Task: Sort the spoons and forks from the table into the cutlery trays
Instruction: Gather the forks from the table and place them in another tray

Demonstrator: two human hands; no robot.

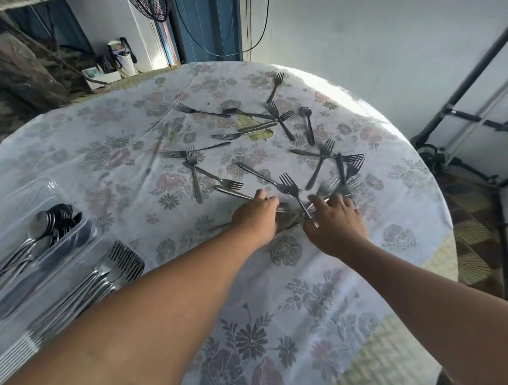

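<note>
Tabletop: round tabletop (107,157) under a pale cloth printed with flowers.
Loose forks: many metal forks (276,116) lie scattered over the far and middle part of the cloth, several crossing one another; no loose spoon can be made out among them.
Left hand: the left hand (258,218) reaches out palm down at the near edge of the scatter, fingers curled onto the cloth; a fork handle (232,192) runs up to its fingertips and tines show just past its knuckles. Whether it has closed on any fork I cannot tell.
Right hand: the right hand (336,224) lies palm down just beside the left, fingers spread over a blurred cluster of forks; one fork (296,195) lies slanted across its thumb side, tines pointing away. A firm grip is not visible (motion blur hides the fingertips).
Trays: clear plastic cutlery trays (22,194) sit at the near left of the tabletop.
Sorted spoons: spoons (50,221) are heaped in the farther compartment, bowls pointing away.
Sorted forks: a stack of forks (121,261) lies in the nearer compartment, tines pointing away, partly hidden by the left forearm.
</note>
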